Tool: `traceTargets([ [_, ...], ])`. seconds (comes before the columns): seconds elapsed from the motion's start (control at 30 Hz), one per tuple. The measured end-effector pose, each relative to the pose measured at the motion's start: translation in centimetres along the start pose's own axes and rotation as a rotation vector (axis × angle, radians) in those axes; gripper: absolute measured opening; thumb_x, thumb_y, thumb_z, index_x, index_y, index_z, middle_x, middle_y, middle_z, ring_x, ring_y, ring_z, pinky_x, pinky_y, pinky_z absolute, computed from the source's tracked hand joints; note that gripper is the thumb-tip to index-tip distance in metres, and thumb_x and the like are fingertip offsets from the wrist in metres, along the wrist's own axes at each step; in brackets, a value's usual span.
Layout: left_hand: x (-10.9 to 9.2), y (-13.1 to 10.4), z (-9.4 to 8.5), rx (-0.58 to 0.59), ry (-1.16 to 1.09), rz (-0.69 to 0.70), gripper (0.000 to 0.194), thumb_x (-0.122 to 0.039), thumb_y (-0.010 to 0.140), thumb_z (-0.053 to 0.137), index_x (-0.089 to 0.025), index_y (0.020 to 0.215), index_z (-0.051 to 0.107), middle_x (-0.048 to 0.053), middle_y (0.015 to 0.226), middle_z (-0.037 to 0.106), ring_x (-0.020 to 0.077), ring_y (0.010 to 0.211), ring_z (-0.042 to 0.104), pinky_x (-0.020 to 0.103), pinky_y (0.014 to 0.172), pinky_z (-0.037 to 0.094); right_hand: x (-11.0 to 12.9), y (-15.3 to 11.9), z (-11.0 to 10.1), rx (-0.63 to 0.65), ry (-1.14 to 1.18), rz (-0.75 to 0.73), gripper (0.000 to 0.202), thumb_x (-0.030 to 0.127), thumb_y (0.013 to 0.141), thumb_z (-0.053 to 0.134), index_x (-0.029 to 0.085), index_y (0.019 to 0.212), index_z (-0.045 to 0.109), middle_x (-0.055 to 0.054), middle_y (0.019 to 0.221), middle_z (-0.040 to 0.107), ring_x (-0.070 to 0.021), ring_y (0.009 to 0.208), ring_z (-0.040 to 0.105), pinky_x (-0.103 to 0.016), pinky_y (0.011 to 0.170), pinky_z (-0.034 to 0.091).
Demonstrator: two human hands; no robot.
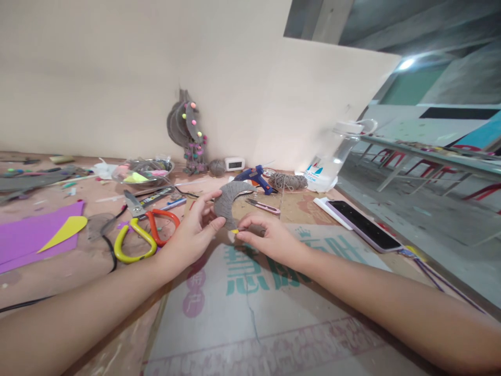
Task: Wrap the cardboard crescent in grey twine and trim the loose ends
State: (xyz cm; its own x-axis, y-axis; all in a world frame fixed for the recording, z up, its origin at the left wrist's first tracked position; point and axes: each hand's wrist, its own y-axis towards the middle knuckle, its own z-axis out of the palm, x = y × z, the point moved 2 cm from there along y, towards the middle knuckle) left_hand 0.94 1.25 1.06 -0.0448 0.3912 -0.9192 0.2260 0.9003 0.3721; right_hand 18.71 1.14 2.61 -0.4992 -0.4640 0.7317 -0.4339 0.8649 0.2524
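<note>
One grey crescent [230, 202] wrapped in twine is held above the table [274, 324]; the left hand [191, 232] pinches its middle, the right hand [266, 237] pinches its yellow lower tip. Nearby lie two scissors [143, 230], one glue gun [254, 178], one phone [364, 225]

Bare cardboard sheet [242, 313] in front — scissors [143, 235] left, phone [364, 224] right, glue gun [256, 178] behind

One head-worn camera looks forward and down over the desk [274, 324]. It sits close. A wall [117, 78] fills the upper left of the frame.
</note>
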Motion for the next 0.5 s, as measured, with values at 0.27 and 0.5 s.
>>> traceTargets([
  [0.27,0.32,0.56,-0.29,0.004,-0.192,-0.147,0.041,-0.03,0.074,0.067,-0.018,0.11,0.051,0.004,0.088,0.068,0.0177,0.081,0.063,0.03,0.073,0.048,0.0,-0.22,-0.19,-0.068,-0.101,-0.051,0.01,0.026,0.08,0.06,0.018,0.082,0.062,-0.004,0.087,0.066,-0.0173,0.086,0.06,-0.029,0.079,0.043],
  [0.5,0.38,0.65,-0.3,0.012,-0.203,-0.194,0.025,-0.036,0.076,0.065,-0.017,0.091,0.06,0.002,0.08,0.063,0.0134,0.07,0.057,0.026,0.068,0.045,-0.14,0.11,-0.95,-0.095,0.11,-0.031,0.027,0.035,0.093,0.038,0.016,0.089,0.057,-0.004,0.086,0.062,-0.015,0.081,0.059,-0.028,0.076,0.044],
])
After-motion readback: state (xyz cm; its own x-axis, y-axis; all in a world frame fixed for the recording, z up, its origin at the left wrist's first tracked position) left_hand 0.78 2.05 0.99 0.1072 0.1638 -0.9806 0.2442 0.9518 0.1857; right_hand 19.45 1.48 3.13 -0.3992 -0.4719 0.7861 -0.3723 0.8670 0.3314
